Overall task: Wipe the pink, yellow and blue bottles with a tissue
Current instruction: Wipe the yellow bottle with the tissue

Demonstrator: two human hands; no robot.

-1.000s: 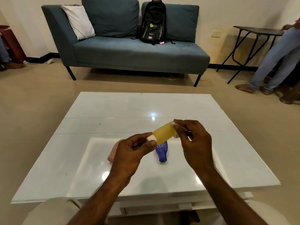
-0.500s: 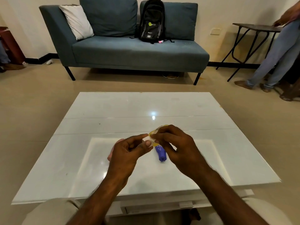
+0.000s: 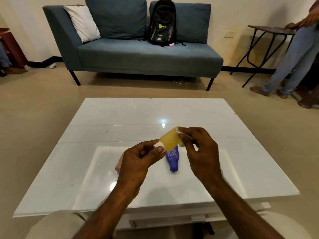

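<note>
Above the white table (image 3: pixel 86 169), my left hand (image 3: pixel 138 163) pinches the white cap of a yellow bottle (image 3: pixel 170 139), which tilts up to the right. My right hand (image 3: pixel 200 152) presses a small white tissue (image 3: pixel 180 135) against the bottle's far end. A blue bottle (image 3: pixel 172 158) lies on the table under the yellow one, cap toward me. Only a sliver of a pink bottle (image 3: pixel 118 167) shows behind my left hand.
A blue sofa (image 3: pixel 138 56) with a black backpack (image 3: pixel 162 23) and a white cushion stands beyond the table. At the right, a person in jeans (image 3: pixel 293 57) stands by a dark folding table (image 3: pixel 271 30). My knees are at the table's near edge.
My right hand slid with the tissue from the cap end of the yellow bottle back to its far end, uncovering the body. My left hand kept hold of the cap.
</note>
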